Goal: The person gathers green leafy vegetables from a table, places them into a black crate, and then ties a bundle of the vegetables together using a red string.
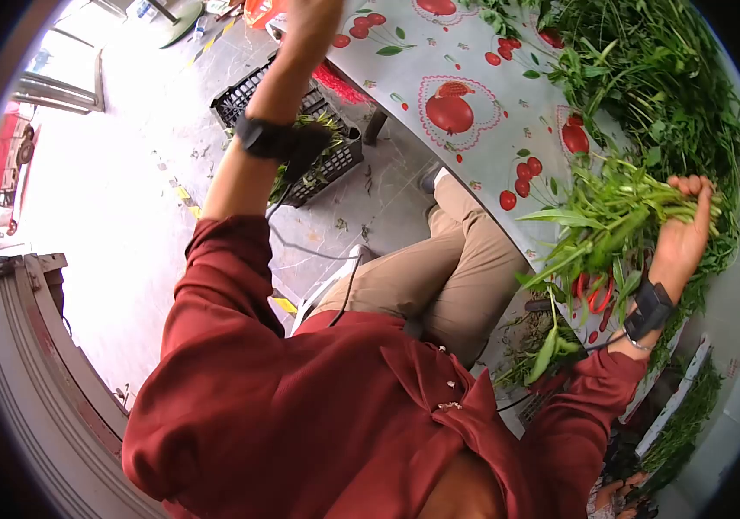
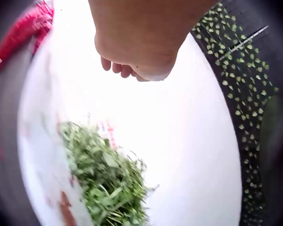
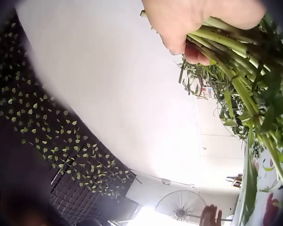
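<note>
My right hand (image 1: 686, 233) grips a bunch of leafy green stems (image 1: 617, 208), held over the table's right side. In the right wrist view, its fingers curl round the pale cut stems (image 3: 226, 44), and the leaves spread toward the lower right. My left hand (image 1: 314, 17) is raised at the top edge of the head view, blurred and partly cut off. In the left wrist view, several fingertips of that left hand (image 2: 137, 59) show below the palm, loosely bent, with nothing held. Red loop handles (image 1: 595, 294), like those of scissors, lie below the bunch.
A large heap of greens (image 1: 656, 78) covers the right of the table, on a fruit-print tablecloth (image 1: 482, 78). On the floor, left of the table, stands a black plastic crate (image 1: 344, 164) with greens inside. Another person's hands (image 1: 621, 489) appear at the lower right.
</note>
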Demonstrator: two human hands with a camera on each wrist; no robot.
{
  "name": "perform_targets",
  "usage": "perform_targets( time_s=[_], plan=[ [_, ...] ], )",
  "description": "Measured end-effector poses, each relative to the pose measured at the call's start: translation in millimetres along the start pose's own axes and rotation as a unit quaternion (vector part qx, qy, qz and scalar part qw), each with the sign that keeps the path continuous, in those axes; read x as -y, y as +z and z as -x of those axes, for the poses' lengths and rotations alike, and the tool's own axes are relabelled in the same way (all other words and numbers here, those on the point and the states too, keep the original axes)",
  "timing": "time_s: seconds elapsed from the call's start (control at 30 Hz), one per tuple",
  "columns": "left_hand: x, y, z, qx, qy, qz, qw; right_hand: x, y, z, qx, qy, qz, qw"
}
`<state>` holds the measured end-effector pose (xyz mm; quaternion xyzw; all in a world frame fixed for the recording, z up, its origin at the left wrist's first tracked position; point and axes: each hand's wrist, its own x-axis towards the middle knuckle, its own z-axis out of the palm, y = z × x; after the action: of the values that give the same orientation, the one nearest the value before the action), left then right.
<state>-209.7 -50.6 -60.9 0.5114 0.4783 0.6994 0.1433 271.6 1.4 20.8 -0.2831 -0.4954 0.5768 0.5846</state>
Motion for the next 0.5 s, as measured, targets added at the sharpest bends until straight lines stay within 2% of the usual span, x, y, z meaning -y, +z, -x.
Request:
perform_targets(
  time_s=[0.03,0.07,0.1,0.17,0.23,0.37,0.4,0.43,0.5],
  plan=[
    [28,-30,10,-0.033,-0.014,0.017,0.999,2,-6,0,0.018,-0.002,-0.005,1.0],
    [33,-48,26,-0.097,-0.046,-0.014,0.994,4,-11,0,0.029,0.01,-0.013,0.999],
    [36,-64,43,-0.161,-0.079,-0.046,0.983,5,-14,2,-0.013,0.009,0.014,1.0],
    [72,-95,80,-0.257,-0.134,-0.067,0.955,7,-20,4,-0.01,0.016,0.028,0.999],
    [108,-118,121,-0.303,-0.215,-0.091,0.924,10,-23,7,-0.005,0.01,0.059,0.998],
    [185,-132,197,-0.219,-0.298,-0.182,0.911,16,-21,8,-0.031,0.022,0.098,0.994],
    [204,-132,214,-0.177,-0.3,-0.207,0.914,18,-22,8,-0.001,0.033,0.089,0.996],
    [223,-131,227,-0.133,-0.302,-0.231,0.915,17,-16,11,-0.022,0.026,0.105,0.994],
    [244,-125,242,-0.061,-0.387,-0.29,0.873,20,-19,10,-0.023,0.037,0.093,0.995]
  ],
)
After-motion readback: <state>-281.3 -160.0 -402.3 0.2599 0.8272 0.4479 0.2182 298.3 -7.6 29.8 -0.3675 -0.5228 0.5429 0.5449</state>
